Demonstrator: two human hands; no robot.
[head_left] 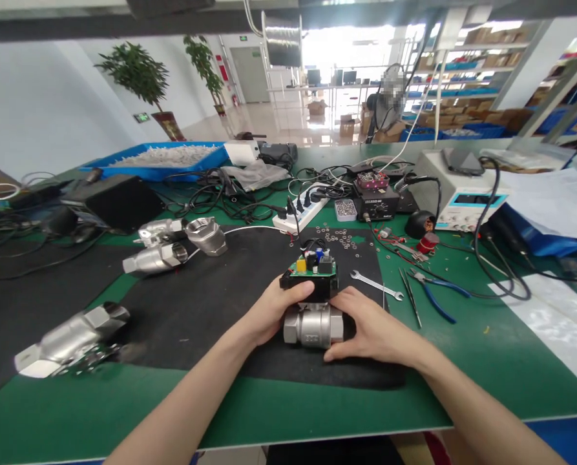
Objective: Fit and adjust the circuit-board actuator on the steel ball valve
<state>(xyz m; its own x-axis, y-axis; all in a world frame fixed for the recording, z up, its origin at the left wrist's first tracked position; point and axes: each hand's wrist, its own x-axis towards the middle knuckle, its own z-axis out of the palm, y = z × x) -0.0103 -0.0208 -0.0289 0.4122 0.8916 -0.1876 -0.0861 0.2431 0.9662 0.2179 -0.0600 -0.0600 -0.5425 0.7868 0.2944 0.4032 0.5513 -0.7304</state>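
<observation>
A steel ball valve (312, 328) lies on the black mat in front of me. Mounted on top of it is a black actuator housing (321, 288), whose lid is off, so a green circuit board (296, 272) with yellow, blue and black parts shows. My left hand (269, 309) grips the housing's left side, thumb across its front. Around the valve's right end curls my right hand (368, 326), thumb low and fingers up by the neck; some fingertips are hidden behind the valve. An open-ended wrench (378, 285) lies just beyond the right hand.
Tweezers (410, 298) and blue-handled pliers (438, 294) lie to the right, with small rings (344, 239) scattered behind. More steel valves (77, 332) stand to the left. A power strip (304, 205), tangled cables and a power supply (455, 190) line the back.
</observation>
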